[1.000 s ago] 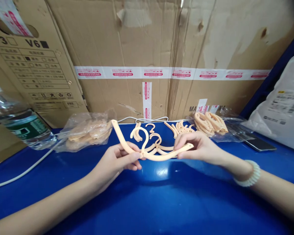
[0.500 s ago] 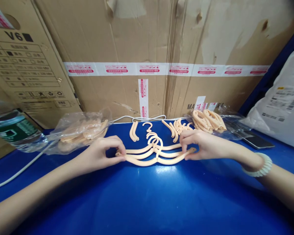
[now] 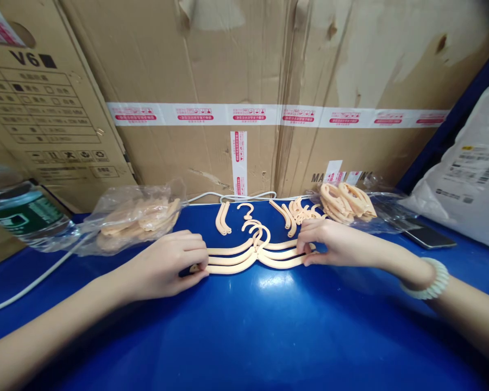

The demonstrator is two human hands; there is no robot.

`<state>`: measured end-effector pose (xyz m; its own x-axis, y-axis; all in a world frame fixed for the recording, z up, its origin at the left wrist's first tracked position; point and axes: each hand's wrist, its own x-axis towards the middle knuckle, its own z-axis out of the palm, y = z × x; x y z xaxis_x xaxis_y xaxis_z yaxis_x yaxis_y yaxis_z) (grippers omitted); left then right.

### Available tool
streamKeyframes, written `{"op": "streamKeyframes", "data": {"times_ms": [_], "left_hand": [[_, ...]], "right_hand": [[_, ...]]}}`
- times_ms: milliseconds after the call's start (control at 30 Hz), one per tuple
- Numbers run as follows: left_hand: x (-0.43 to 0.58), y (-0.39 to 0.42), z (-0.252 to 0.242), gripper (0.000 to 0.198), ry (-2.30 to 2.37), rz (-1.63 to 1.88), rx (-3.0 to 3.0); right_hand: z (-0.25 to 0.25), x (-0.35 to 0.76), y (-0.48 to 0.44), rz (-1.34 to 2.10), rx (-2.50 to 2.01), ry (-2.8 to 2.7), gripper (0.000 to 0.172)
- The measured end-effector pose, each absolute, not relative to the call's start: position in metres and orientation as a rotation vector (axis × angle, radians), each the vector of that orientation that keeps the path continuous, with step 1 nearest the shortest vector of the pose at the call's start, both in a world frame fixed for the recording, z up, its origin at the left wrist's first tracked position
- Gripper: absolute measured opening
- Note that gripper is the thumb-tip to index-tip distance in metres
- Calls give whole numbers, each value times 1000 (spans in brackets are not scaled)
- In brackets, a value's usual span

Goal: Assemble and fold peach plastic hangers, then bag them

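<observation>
Three peach plastic clothes hangers lie close together on the blue table, their hooks overlapping. My left hand [image 3: 171,264] pinches the left end of the nearest clothes hanger [image 3: 230,269], and its fingers cover that end. On the other side, my right hand [image 3: 330,243] has thumb and fingers closed around the right end of the same hanger. Just behind it sit the other two hangers [image 3: 230,251]. Farther back are loose hanger arms [image 3: 221,220], a single hook [image 3: 249,208], more arms [image 3: 284,216] and a pile of hooks [image 3: 299,208].
Clear bags of peach hanger parts stand at left [image 3: 140,217] and right [image 3: 346,202]. A water bottle [image 3: 24,214], a white cable [image 3: 32,290], a dark phone [image 3: 430,237] and a white parcel [image 3: 468,163] flank the work. Large cardboard boxes [image 3: 195,157] wall off the back.
The nearest hanger has moved slightly back and left, and now lies closer against the other two. Both hands have shifted with it, still holding its ends.
</observation>
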<state>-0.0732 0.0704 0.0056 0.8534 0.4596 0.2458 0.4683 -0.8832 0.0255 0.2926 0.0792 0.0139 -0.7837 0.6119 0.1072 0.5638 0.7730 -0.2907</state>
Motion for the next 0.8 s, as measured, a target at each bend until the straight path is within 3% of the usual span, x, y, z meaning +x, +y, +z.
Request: {"op": "streamKeyframes", "data": {"times_ms": [200,400,633,800], "left_hand": [[-74,71,2,22,-702,-355,-2857],[-73,71,3,12,-823,-456,-2922],[-68,70,-1,3,-811,-540,-3065],[-68,72,-8,7,-848,-584,-3131]], "right_hand": [[14,290,77,273,-1083,-2713,10],[15,296,80,296,-1235,-2711,43],[11,297,80,334,-1265,-2738,42],[10,298,81,266,-1239,-2725,42]]}}
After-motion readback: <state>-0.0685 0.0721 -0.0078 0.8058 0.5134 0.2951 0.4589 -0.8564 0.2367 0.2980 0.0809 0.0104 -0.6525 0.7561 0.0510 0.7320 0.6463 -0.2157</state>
